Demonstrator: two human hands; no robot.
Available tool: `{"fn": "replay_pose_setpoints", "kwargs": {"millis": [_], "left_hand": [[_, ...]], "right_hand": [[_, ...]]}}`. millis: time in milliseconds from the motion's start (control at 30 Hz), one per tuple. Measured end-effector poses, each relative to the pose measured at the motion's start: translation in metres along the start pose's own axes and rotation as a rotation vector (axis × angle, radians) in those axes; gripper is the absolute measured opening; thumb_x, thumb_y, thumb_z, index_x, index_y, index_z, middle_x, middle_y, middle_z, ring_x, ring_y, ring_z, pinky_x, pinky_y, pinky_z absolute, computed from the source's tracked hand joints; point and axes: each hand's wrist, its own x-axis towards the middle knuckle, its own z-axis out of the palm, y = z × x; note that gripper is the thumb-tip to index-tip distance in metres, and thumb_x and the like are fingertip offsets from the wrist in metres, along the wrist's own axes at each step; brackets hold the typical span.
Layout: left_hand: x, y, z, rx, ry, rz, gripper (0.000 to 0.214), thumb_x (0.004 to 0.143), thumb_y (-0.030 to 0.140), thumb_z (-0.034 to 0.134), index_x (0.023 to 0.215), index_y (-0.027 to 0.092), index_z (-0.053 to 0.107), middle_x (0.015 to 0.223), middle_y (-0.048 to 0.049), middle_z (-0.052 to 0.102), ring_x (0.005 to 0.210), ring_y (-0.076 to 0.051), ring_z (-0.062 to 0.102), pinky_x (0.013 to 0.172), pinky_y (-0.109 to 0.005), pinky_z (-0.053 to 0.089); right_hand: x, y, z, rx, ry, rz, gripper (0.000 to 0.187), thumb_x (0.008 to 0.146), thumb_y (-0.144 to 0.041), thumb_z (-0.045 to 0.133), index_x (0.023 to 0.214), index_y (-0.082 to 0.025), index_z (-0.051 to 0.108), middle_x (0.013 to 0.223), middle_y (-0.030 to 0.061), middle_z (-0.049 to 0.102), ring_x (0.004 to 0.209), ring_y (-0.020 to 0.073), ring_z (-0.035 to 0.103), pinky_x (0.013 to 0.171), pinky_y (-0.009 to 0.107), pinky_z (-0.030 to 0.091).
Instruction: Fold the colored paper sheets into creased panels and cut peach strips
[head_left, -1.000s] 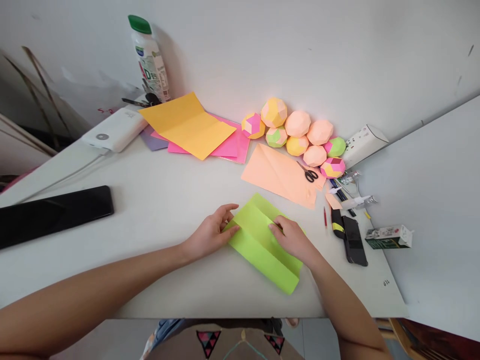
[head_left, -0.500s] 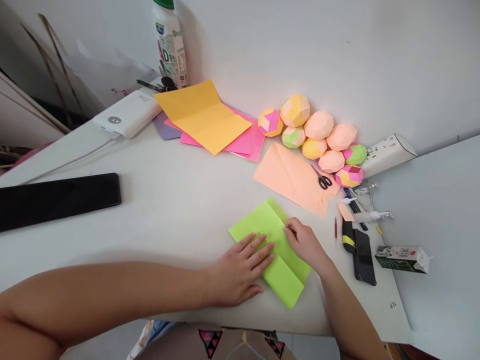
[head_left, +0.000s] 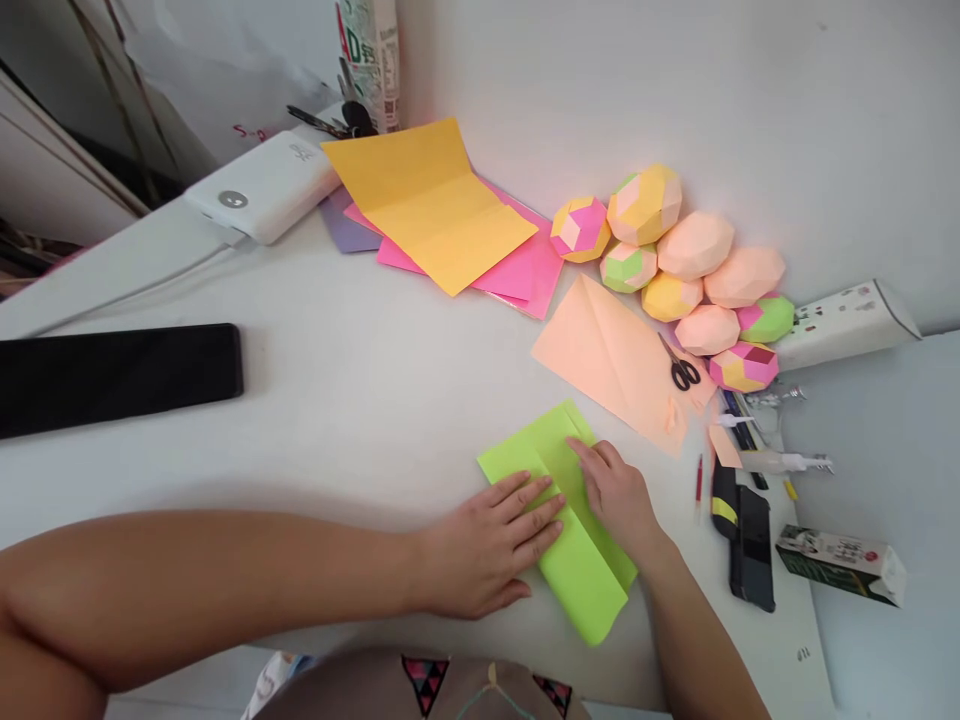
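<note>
Open lane on white bench (head_left: 360, 430) between flat black rectangular slab (head_left: 127, 375) and folded lime-green paper (head_left: 581, 565), up to creased orange paper sheet (head_left: 439, 205); left hand (head_left: 491, 548) and forearm (head_left: 262, 562) bar near side, while peach paper sheet (head_left: 600, 345), black-handled scissors (head_left: 684, 374) and multicoloured faceted paper balls (head_left: 694, 246) block far right.

Grey-brown top (head_left: 352, 692) with a forked teal line (head_left: 475, 699) — a tan mark (head_left: 493, 674) above that line, dark-edged, pink-patterned triangles (head_left: 425, 682) either side — left hand (head_left: 491, 550) and right hand (head_left: 619, 500) bare.
</note>
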Motion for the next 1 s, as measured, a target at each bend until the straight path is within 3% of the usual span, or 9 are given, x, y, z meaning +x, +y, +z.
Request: {"fn": "replay_pose_setpoints", "kwargs": {"millis": [367, 1000], "left_hand": [[-0.004, 0.0, 0.002, 0.022, -0.036, -0.065, 0.063, 0.091, 0.053, 0.038, 0.139, 0.013, 0.039, 0.15, -0.0112, 0.032, 0.138, -0.034, 0.025, 0.112, -0.052, 0.016], [-0.011, 0.008, 0.005, 0.048, -0.064, -0.185, 0.071, 0.082, 0.066, 0.045, 0.139, 0.023, 0.041, 0.15, -0.0031, 0.031, 0.14, -0.031, 0.02, 0.109, -0.063, 0.016]], "right_hand": [[0.002, 0.015, -0.002, 0.041, -0.092, -0.092, 0.058, 0.085, -0.001, 0.037, 0.138, -0.025, 0.038, 0.083, 0.0008, 0.047, 0.061, 0.0095, 0.049, 0.051, 0.019, 0.039], [0.005, 0.011, -0.007, 0.032, -0.08, -0.122, 0.062, 0.087, -0.003, 0.035, 0.144, -0.025, 0.029, 0.08, 0.0002, 0.044, 0.059, 0.0104, 0.048, 0.048, 0.019, 0.04]]}}
